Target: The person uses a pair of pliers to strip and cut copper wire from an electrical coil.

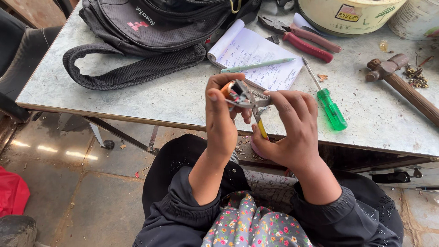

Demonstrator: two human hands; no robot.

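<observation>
Metal part (238, 93) in both hands — grey table (183, 100), stone floor (91, 183)

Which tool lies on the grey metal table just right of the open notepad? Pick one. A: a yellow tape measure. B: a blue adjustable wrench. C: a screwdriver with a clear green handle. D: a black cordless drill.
C: the screwdriver with a clear green handle lies on the grey metal table just right of the open notepad, its shaft pointing towards the paper.
</observation>
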